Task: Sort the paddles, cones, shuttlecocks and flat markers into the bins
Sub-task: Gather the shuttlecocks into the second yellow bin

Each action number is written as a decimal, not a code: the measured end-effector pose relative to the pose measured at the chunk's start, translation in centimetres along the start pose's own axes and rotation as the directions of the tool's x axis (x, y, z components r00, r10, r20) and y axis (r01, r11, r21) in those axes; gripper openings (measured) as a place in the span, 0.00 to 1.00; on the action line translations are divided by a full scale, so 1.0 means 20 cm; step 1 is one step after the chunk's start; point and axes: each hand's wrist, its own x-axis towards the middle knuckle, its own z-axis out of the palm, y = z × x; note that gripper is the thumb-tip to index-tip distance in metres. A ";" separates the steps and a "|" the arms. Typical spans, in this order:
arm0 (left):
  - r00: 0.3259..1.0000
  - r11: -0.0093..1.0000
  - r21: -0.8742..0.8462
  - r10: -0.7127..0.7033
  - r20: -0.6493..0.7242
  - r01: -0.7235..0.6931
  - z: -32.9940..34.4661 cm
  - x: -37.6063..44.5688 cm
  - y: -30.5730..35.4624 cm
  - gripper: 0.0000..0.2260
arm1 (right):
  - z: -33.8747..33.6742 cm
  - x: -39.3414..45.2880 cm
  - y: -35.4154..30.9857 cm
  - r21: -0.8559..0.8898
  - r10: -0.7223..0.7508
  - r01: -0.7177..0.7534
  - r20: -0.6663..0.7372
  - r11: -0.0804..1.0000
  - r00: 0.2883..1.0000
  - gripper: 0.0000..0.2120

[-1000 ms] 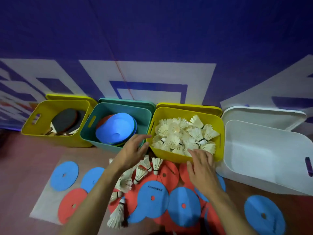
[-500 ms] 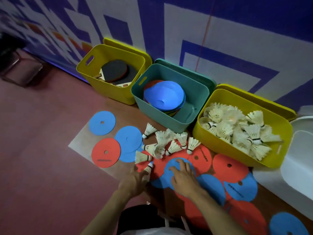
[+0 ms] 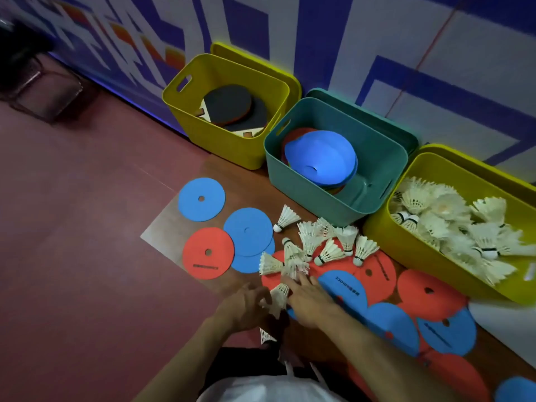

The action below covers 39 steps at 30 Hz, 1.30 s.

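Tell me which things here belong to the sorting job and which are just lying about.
Job: paddles, cones, loose shuttlecocks, flat markers, yellow paddle bin, teal bin, shuttlecock bin.
Lying about: dark chair against the wall.

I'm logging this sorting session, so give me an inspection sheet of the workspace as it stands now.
Surface: reddish floor with a brown board under the loose items.
Job's things: paddles in the left yellow bin; blue cones in the teal bin; shuttlecocks fill the right yellow bin; loose shuttlecocks and flat markers, blue and red, lie on the board.
Clutter: nothing seen.
Grippers: left hand holds a shuttlecock; right hand has straight fingers reaching to the shuttlecock pile.
Cables: nothing seen.
Surroundings: blue and white patterned wall behind the bins; a dark frame at far left.
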 end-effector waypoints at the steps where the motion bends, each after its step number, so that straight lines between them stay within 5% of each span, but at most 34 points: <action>1: 0.999 1.000 0.005 -0.001 0.046 0.001 -0.01 0.00 0.01 0.12 | 0.00 0.02 0.00 -0.033 -0.027 0.028 0.015 0.999 1.000 0.14; 7: 0.979 0.993 -0.119 0.015 0.202 0.009 0.00 0.01 0.07 0.21 | -0.01 0.01 0.04 -0.119 0.015 -0.003 0.100 0.993 0.995 0.15; 11: 0.943 0.997 -0.062 0.065 0.327 -0.047 0.03 0.09 0.14 0.16 | 0.05 -0.16 0.16 -0.015 0.135 -0.134 0.056 0.991 0.989 0.17; 16: 0.910 0.988 -0.079 0.151 0.387 -0.131 0.19 0.21 0.20 0.38 | 0.08 -0.49 0.34 0.244 0.312 -0.293 -0.043 0.925 0.949 0.20; 19: 0.967 0.975 -0.196 0.146 0.209 -0.105 0.17 0.27 0.24 0.29 | 0.08 -0.71 0.44 0.436 0.438 -0.340 -0.146 0.833 0.887 0.21; 21: 0.961 0.983 -0.159 0.134 0.243 -0.097 0.07 0.27 0.34 0.21 | 0.09 -0.85 0.51 0.533 0.523 -0.350 -0.214 0.770 0.825 0.20; 27: 0.946 0.932 -0.168 0.325 -0.008 -0.322 -0.10 0.43 0.73 0.17 | 0.11 -1.14 0.79 0.696 0.718 -0.326 -0.389 0.640 0.577 0.21; 33: 0.915 0.892 -0.213 0.401 -0.036 -0.399 -0.27 0.62 1.13 0.15 | 0.04 -1.31 1.06 0.742 0.769 -0.300 -0.431 0.600 0.472 0.19; 39: 0.900 0.881 -0.192 0.436 -0.025 -0.432 -0.48 0.82 1.39 0.14 | 0.02 -1.28 1.25 0.773 0.821 -0.378 -0.305 0.509 0.483 0.19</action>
